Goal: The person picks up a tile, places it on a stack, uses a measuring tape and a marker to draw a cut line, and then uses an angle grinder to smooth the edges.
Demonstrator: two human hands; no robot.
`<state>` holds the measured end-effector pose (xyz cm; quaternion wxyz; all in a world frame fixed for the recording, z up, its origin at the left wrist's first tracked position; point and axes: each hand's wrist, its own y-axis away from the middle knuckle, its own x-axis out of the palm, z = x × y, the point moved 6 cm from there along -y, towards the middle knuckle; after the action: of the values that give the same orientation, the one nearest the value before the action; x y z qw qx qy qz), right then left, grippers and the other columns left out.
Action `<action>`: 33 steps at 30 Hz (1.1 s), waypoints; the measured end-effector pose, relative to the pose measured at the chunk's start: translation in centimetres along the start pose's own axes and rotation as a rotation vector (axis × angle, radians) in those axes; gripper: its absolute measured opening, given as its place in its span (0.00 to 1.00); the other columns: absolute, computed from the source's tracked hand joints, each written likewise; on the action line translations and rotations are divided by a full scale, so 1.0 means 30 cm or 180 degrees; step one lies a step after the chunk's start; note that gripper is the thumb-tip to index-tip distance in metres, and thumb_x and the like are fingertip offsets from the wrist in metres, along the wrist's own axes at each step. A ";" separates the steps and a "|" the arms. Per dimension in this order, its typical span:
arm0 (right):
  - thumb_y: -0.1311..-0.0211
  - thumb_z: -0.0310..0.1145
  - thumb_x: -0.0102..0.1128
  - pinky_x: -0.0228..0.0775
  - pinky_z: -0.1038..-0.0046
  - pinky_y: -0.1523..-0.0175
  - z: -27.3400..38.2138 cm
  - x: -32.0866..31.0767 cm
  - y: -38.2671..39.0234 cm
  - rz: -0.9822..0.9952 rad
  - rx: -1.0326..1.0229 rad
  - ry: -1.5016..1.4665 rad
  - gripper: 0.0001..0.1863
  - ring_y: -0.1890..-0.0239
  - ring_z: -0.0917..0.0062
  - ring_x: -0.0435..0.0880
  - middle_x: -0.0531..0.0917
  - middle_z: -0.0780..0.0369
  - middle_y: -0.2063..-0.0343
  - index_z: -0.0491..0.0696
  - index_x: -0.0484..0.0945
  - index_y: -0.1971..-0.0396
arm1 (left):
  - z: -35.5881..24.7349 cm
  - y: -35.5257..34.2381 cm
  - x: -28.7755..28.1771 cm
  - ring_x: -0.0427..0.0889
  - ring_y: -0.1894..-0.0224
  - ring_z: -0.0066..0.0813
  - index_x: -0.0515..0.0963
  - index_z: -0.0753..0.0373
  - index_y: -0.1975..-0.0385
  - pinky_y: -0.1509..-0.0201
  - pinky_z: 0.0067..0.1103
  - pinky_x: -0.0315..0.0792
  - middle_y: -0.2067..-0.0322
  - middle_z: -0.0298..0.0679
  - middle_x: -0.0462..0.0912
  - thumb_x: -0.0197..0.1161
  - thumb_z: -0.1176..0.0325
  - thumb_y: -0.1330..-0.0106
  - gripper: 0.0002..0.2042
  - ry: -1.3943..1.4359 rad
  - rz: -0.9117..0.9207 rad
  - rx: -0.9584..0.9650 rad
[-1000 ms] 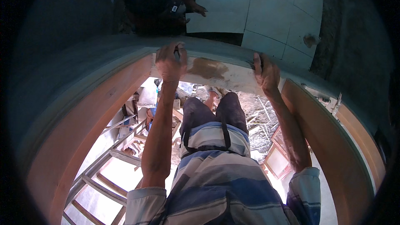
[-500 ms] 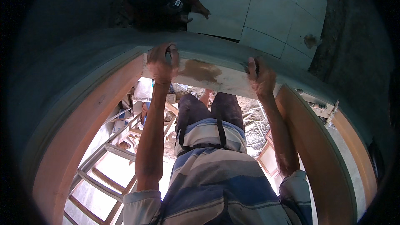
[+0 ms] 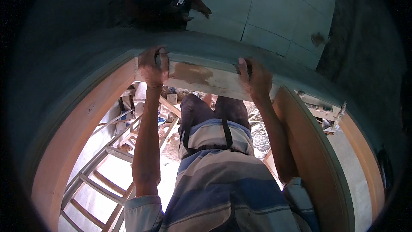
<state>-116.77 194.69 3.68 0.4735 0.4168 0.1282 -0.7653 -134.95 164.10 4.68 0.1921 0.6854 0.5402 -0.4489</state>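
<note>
A pale wooden crosspiece [image 3: 223, 80] with a brown smear [image 3: 192, 73] on its face runs across between two upright boards. Near its left end, my left hand [image 3: 153, 69] is closed over the edge, thumb and fingers curled. My right hand [image 3: 258, 80] grips the same crosspiece farther right, close to the upright board [image 3: 315, 150] on that side. Both forearms reach up from below, roughly parallel. The undersides of my fingers are hidden, and the hands are slightly blurred.
On the left, a wooden ladder [image 3: 103, 193] leans beside the frame's orange-brown side board [image 3: 81, 135]. Beyond the crosspiece lies a pale tiled floor [image 3: 274, 13], with another person's hand [image 3: 204, 11] over its left edge. Rubble and timber pieces lie below.
The crosspiece and both my hands have shifted left together in the picture. My hold on the wood looks the same.
</note>
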 end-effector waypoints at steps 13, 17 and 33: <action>0.23 0.53 0.63 0.83 0.59 0.55 -0.015 0.011 -0.001 0.0126 0.0267 0.0326 0.19 0.62 0.59 0.93 0.92 0.57 0.66 0.51 0.89 0.60 | -0.003 0.011 0.004 0.88 0.61 0.47 0.88 0.58 0.58 0.50 0.36 0.80 0.64 0.42 0.90 0.64 0.65 0.30 0.08 -0.0055 -0.0019 -0.0041; 0.24 0.52 0.63 0.83 0.59 0.55 -0.005 0.018 -0.003 0.0078 0.0144 0.0289 0.18 0.62 0.58 0.93 0.92 0.57 0.65 0.51 0.88 0.59 | 0.005 0.007 -0.005 0.88 0.61 0.47 0.88 0.57 0.59 0.51 0.36 0.81 0.64 0.42 0.90 0.65 0.65 0.31 0.08 -0.0190 -0.0008 0.0076; 0.24 0.55 0.63 0.83 0.55 0.51 -0.004 0.018 -0.012 0.0295 0.0294 0.0373 0.22 0.59 0.55 0.93 0.92 0.54 0.64 0.50 0.89 0.58 | 0.018 0.017 0.006 0.88 0.55 0.48 0.88 0.57 0.58 0.44 0.37 0.79 0.62 0.42 0.92 0.63 0.63 0.31 0.10 -0.0156 0.0139 0.0049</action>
<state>-117.12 194.62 3.13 0.4803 0.4878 0.1008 -0.7220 -134.69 163.63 4.14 0.2097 0.6872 0.5168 -0.4655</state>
